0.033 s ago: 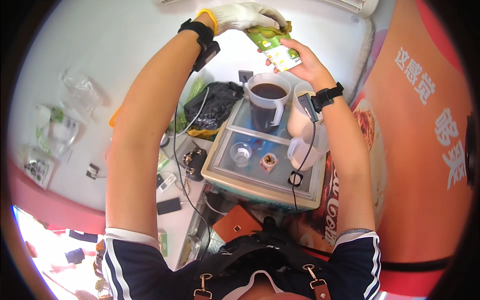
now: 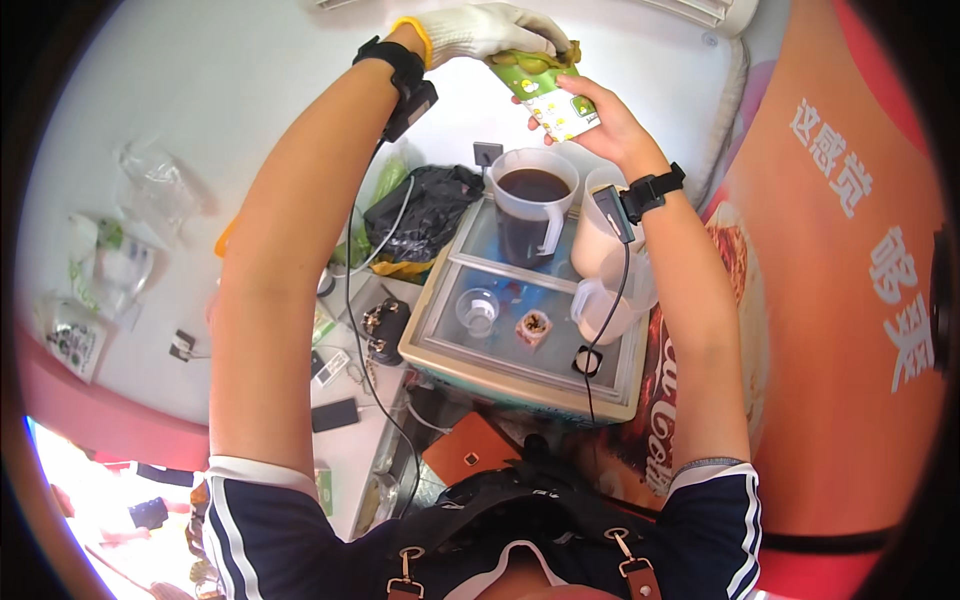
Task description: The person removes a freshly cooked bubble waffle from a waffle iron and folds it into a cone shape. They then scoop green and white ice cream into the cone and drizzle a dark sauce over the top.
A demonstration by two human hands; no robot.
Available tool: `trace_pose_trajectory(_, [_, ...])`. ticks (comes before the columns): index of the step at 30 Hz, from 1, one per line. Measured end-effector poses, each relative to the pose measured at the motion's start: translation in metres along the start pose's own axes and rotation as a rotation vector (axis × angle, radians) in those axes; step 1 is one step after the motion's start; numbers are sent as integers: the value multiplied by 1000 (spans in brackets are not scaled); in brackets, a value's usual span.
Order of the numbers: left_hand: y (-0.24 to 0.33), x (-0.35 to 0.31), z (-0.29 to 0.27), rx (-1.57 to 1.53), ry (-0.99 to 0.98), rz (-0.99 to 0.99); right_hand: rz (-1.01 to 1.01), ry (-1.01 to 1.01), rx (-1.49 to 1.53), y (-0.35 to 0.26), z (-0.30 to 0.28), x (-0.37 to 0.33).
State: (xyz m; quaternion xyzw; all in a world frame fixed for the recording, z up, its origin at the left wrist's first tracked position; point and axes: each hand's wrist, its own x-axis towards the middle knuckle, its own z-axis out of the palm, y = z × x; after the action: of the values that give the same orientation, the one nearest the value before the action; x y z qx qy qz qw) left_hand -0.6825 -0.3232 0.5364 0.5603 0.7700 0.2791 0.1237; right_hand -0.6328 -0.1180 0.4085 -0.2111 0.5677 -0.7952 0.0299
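Still steady: gripping green-and-white rectangular paper sleeve (image 2: pixel 550 102) in right fingers (image 2: pixel 584 87), touching folded greenish-brown piece (image 2: pixel 524 62) with white-knit-gloved left fingers (image 2: pixel 544 28); cannot tell closure.

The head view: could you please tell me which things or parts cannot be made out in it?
All in the head view:
- Green-and-white packet: its inside, hidden by the printed front.
- Right hand: parts of its fingers, hidden behind the packet.
- Gloved left hand: fingertip contact, too small to tell.
- Black plastic bag: contents, hidden by the plastic.
- White fixture: cut off by the top edge.
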Motion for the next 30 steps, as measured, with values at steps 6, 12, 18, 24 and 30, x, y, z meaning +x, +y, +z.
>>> trace_pose_trajectory(6, [-7,33,-22,-52,33,64,-25,15,-61,-16,-29,24])
trace_pose_trajectory(12, [-23,51,-30,23,24,178,6,26,-154,-23,-37,32])
trace_pose_trajectory(18, [-18,43,-30,-35,43,93,-20,-12,-58,-20,-37,36])
trace_pose_trajectory(24, [-16,35,-31,39,71,86,6,24,-143,-15,-31,36])
trace_pose_trajectory(30, [-11,35,-25,69,95,77,-11,16,-86,-16,-39,30])
